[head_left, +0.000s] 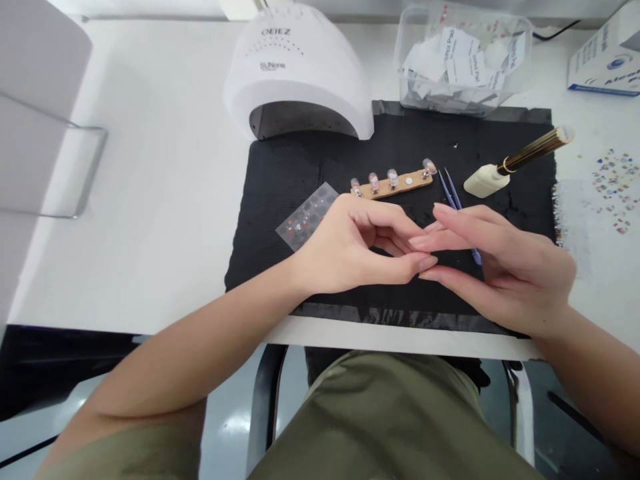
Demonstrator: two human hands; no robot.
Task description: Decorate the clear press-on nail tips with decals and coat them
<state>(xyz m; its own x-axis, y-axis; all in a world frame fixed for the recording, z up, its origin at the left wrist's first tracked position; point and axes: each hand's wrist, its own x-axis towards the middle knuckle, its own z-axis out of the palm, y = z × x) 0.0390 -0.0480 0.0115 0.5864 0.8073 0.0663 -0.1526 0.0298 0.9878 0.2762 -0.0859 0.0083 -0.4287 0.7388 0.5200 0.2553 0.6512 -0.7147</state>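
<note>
While my half-curled left hand (357, 250) and right hand (520, 267) meet, any hold unclear, the nail-tip stand (384, 189) lies crosswise beyond the left.

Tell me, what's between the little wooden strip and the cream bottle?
The tip end of the blue tweezers lies between the wooden strip and the bottle, on the black mat; the head view shows it.

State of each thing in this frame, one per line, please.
Left hand, fingertips curled toward the thumb
Right hand, fingertips meeting the left hand's
White lamp, no glow visible
Tweezers, lying down, tips apart
Wooden strip, bearing four nail tips
Cream bottle, cap on
Clear bin, lidless, holding packets
Sticker sheet, flat
</note>
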